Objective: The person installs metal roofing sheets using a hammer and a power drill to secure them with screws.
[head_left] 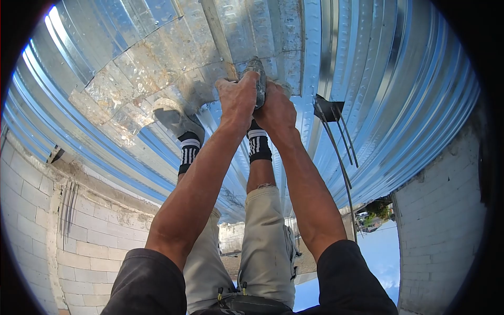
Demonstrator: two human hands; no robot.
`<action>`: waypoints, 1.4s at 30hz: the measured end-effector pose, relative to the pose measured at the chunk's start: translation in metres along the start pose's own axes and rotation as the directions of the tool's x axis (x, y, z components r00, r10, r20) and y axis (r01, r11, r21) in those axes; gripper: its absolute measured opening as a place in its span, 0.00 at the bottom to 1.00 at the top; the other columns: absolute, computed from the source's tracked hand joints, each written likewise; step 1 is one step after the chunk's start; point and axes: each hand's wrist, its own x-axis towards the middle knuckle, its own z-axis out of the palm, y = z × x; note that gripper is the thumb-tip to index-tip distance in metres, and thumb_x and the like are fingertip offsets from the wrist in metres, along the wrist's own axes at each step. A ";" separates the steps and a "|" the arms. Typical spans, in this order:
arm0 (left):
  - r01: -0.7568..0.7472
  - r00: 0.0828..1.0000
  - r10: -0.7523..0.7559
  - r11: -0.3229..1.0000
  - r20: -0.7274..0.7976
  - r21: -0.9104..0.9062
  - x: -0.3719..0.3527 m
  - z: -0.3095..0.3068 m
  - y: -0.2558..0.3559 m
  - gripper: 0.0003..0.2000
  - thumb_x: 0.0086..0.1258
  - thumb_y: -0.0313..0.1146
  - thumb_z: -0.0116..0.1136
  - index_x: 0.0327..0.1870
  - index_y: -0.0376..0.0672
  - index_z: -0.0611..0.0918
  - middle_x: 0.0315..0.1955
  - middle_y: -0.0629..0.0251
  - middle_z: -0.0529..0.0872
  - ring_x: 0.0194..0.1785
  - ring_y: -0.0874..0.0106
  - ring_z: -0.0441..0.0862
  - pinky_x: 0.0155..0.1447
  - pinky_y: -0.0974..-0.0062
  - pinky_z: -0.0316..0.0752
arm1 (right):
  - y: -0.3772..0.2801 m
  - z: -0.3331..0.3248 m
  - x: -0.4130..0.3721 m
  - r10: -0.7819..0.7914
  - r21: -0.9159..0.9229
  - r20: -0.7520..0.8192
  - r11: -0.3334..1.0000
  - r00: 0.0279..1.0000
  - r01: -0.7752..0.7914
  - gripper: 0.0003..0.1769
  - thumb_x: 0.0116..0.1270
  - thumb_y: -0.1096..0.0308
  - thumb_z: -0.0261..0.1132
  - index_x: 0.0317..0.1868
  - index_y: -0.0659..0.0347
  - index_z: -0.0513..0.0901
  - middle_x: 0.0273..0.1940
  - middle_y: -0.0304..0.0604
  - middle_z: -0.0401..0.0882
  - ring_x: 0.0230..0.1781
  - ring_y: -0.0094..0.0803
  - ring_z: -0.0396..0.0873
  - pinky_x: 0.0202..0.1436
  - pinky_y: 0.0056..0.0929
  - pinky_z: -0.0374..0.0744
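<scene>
Grey tool (258, 79) is clamped in both our hands, its tip pressed against the corrugated metal roof (399, 94) just beside a seam where sheets overlap. Our left hand (237, 97) is closed around the tool's body with the knuckles facing us, and our right hand (276, 109) is wrapped against it from the other side, the two hands touching. What kind of tool it is we cannot tell.

Both arms are stretched out straight and meet at the tool. Between them are our legs in pale shorts (268, 247) and black striped socks (189, 149), with one grey shoe (176, 119) planted on the sheeting.

A dull, patched strip of flashing (131, 89) runs across the roof left of the hands. Near the right hand, a dark bracket (329, 109) holds thin rods. Pale block walls (31, 210) border the roof, and blue sky (383, 257) shows beyond.
</scene>
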 end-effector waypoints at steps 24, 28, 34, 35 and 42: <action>-0.004 1.000 0.005 0.999 -0.022 0.048 0.016 0.002 0.024 0.26 0.54 0.38 0.63 0.49 0.25 0.77 0.46 0.41 0.83 0.50 0.54 0.82 0.56 0.65 0.74 | -0.020 -0.009 0.012 0.025 -0.017 0.060 1.000 0.998 -0.024 0.27 0.60 0.60 0.66 0.55 0.68 0.74 0.54 0.61 0.77 0.53 0.57 0.80 0.56 0.48 0.78; 0.014 1.000 -0.013 1.000 -0.018 0.027 0.012 0.003 0.027 0.26 0.54 0.38 0.63 0.50 0.25 0.77 0.46 0.41 0.83 0.50 0.54 0.82 0.55 0.65 0.74 | -0.018 -0.009 0.013 0.002 -0.056 0.069 0.998 0.998 0.001 0.28 0.59 0.60 0.67 0.56 0.67 0.74 0.56 0.60 0.76 0.53 0.57 0.80 0.57 0.49 0.78; 0.022 1.000 -0.023 0.997 -0.018 -0.078 0.010 0.008 0.021 0.27 0.55 0.39 0.63 0.51 0.25 0.77 0.46 0.42 0.83 0.49 0.55 0.82 0.55 0.66 0.74 | -0.014 -0.018 0.015 -0.030 -0.104 0.094 0.994 0.995 0.039 0.27 0.59 0.62 0.67 0.57 0.64 0.74 0.56 0.59 0.76 0.53 0.56 0.81 0.56 0.49 0.79; 0.026 0.999 -0.029 0.995 -0.021 -0.097 0.011 0.008 0.018 0.26 0.55 0.39 0.63 0.51 0.25 0.77 0.46 0.42 0.83 0.48 0.55 0.83 0.55 0.66 0.74 | -0.013 -0.018 0.014 -0.022 -0.110 0.104 0.993 0.994 0.033 0.26 0.59 0.63 0.67 0.56 0.64 0.74 0.56 0.59 0.76 0.52 0.56 0.81 0.56 0.49 0.79; 0.025 0.999 -0.026 0.999 -0.021 -0.045 0.014 0.013 0.013 0.26 0.55 0.38 0.63 0.51 0.26 0.77 0.44 0.44 0.84 0.48 0.56 0.83 0.54 0.66 0.75 | -0.008 -0.021 0.015 -0.025 -0.120 0.084 0.992 0.996 0.035 0.24 0.60 0.64 0.65 0.55 0.65 0.75 0.53 0.59 0.78 0.51 0.57 0.81 0.55 0.49 0.80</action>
